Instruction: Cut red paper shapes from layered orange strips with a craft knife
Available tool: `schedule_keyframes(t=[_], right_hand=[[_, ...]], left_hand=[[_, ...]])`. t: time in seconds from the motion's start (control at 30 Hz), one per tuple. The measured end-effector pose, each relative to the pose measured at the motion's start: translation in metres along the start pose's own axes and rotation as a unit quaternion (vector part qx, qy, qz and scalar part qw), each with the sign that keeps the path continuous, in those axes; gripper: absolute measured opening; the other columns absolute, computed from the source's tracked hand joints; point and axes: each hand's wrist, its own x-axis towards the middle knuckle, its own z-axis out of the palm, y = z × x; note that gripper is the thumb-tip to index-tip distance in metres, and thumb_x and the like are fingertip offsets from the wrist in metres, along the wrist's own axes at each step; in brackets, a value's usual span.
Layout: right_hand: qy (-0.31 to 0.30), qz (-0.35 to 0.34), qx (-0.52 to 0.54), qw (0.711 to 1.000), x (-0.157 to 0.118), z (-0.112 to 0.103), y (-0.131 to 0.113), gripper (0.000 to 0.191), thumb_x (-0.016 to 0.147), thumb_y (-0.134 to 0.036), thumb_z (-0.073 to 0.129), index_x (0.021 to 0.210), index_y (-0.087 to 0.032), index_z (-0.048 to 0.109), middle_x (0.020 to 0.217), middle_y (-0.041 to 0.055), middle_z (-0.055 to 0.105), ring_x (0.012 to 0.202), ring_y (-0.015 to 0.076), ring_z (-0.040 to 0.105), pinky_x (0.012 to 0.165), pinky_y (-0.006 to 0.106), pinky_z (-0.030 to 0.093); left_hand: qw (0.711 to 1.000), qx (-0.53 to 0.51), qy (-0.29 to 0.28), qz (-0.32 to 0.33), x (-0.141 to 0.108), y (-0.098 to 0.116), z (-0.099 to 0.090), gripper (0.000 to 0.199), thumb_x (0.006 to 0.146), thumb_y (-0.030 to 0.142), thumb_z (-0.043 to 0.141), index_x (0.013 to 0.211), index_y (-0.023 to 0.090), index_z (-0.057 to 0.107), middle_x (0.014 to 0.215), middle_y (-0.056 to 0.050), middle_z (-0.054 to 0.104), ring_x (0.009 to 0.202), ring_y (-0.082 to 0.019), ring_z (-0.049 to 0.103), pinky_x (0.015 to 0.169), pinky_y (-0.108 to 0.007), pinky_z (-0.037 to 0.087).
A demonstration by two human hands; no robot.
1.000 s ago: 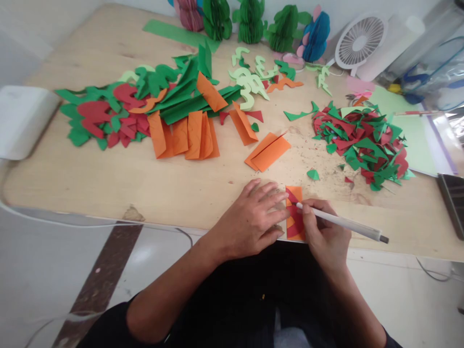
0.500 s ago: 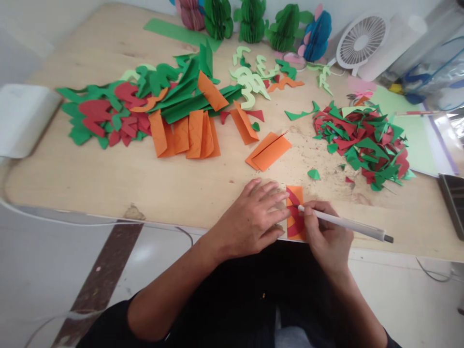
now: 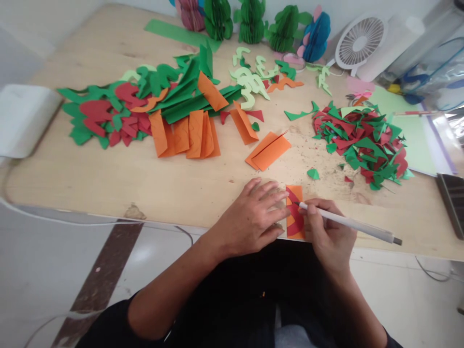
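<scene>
In the head view an orange paper piece lies at the table's front edge, with a curvy red paper shape on top of it. My left hand rests flat beside it, fingers outstretched, their tips at the papers' left side. A white pen is pinched in my right hand, its tip at the red shape's right edge. Further back lie a pair of folded orange papers and another folded orange strip.
Left of centre sprawls a pile of green, red and orange cut paper. Red and green scraps are heaped at right. A white fan and honeycomb paper figures stand at the back. A dark device lies at the right edge.
The pen in my right hand has shifted slightly, its rear end swinging right and its tip moving a little up along the red shape. My left hand stays in place.
</scene>
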Motion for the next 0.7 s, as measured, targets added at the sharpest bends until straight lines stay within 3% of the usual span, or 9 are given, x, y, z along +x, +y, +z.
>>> schedule_keyframes(t=[0.17,0.27,0.57,0.7], right_hand=[[0.006,0.004,0.007,1.0,-0.003,-0.007,0.004,0.014,0.092,-0.032,0.059,0.088,-0.021,0.067,0.078,0.0022,0.072,0.071,0.0173,0.071,0.063,0.028,0.056],[-0.015,-0.009,-0.026,1.0,-0.008,-0.009,0.011,0.014,0.093,-0.032,0.058,0.096,-0.022,0.068,0.088,0.0032,0.073,0.08,0.0187,0.071,0.072,0.032,0.056],[-0.042,-0.206,-0.154,0.965,-0.015,-0.014,0.009,0.019,0.093,-0.016,0.055,0.108,-0.02,0.065,0.091,0.0069,0.076,0.078,0.0204,0.07,0.073,0.036,0.053],[-0.031,-0.249,-0.174,0.952,-0.017,-0.013,0.011,0.023,0.09,-0.01,0.056,0.109,-0.02,0.065,0.087,0.0069,0.076,0.077,0.0207,0.07,0.073,0.037,0.053]], left_hand=[[1.0,-0.004,-0.001,0.001,0.0,0.0,0.0,0.035,0.096,0.037,0.047,0.125,0.023,0.062,0.149,-0.008,0.048,0.141,-0.032,0.034,0.119,-0.057,0.017],[1.0,-0.003,-0.004,0.001,0.0,0.0,0.0,0.036,0.096,0.038,0.047,0.126,0.023,0.061,0.149,-0.008,0.047,0.141,-0.032,0.034,0.119,-0.057,0.017],[1.0,-0.005,0.004,-0.001,0.0,0.0,0.001,0.035,0.096,0.038,0.049,0.125,0.023,0.063,0.148,-0.008,0.049,0.141,-0.031,0.035,0.119,-0.056,0.017],[1.0,-0.002,0.006,-0.001,0.0,0.0,0.001,0.035,0.095,0.037,0.051,0.125,0.024,0.063,0.147,-0.007,0.05,0.141,-0.03,0.035,0.119,-0.056,0.017]])
